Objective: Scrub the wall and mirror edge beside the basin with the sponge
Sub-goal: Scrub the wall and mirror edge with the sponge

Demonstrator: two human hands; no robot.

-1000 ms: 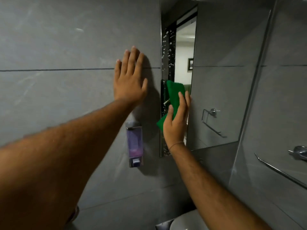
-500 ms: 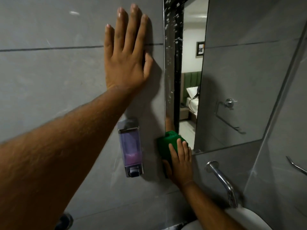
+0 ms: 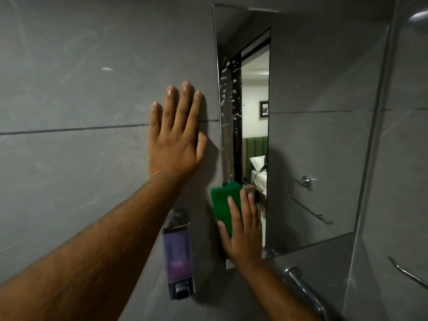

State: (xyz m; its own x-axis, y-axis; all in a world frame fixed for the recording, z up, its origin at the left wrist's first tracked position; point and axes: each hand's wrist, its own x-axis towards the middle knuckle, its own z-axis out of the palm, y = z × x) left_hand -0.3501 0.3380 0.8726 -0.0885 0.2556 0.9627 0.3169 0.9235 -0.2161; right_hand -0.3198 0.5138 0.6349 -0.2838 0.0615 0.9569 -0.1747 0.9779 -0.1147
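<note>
Grey tiled wall (image 3: 69, 170) is filling the frame as a person is scrubbing beside a frameless mirror (image 3: 312, 147). Taking the mirror as landmark: the right hand (image 3: 243, 237) is pressing a green sponge (image 3: 223, 200) flat over the lower stretch of its left edge, fingers spread on the sponge's back, thumb on the wall side. The sponge is straddling the edge, part on glass and part on tile, its long axis running up and down with the edge. The left hand (image 3: 174, 140) is lying open and empty on the wall just left of the mirror, higher than the sponge, holding nothing. White flecks are showing along the mirror's left edge above the sponge, so the uncleaned stretch appears to lie straight above the right hand, the nearer one. A soap dispenser (image 3: 179, 260) is hanging left of the mirror's lower corner; a tap (image 3: 305, 290) is sitting below the mirror.
</note>
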